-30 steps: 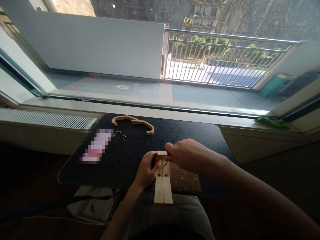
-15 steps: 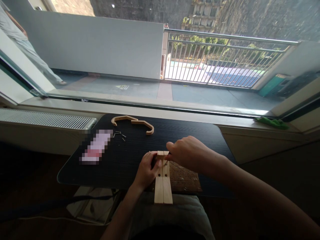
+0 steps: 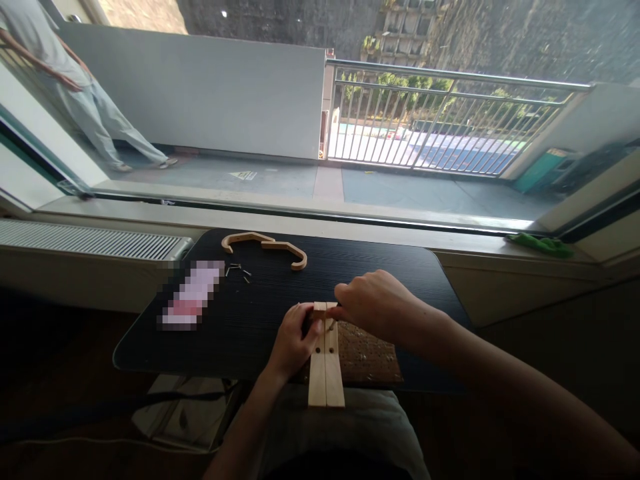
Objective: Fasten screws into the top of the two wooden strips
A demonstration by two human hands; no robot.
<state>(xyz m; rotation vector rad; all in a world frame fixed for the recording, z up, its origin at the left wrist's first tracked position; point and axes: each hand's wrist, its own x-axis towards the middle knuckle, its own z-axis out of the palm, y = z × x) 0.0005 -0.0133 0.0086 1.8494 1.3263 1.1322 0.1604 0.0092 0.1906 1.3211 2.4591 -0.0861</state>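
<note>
Two pale wooden pieces (image 3: 327,383) lie side by side, their lower ends jutting past the near table edge. Dark round holes show in both. My left hand (image 3: 295,340) is closed on their left side near the far end, thumb on top. Above the right piece, my right hand (image 3: 373,297) is closed in a fist, fingers curled around something dark and mostly hidden. A small screw-like metal part (image 3: 331,327) shows on the wood just below those fingers. Beneath the pieces lies a brown, pitted board (image 3: 370,357).
On the black table (image 3: 260,320) lie two curved wooden hooks (image 3: 290,249), several loose screws (image 3: 239,269) and a blurred pinkish packet (image 3: 195,293). A radiator (image 3: 90,240) stands left. On the sill is a green cloth (image 3: 540,245). Beyond the window walks a person (image 3: 90,100).
The person outside has stepped further into view at the left. Both my hands and the wooden pieces keep nearly the same places; the view has shifted slightly.
</note>
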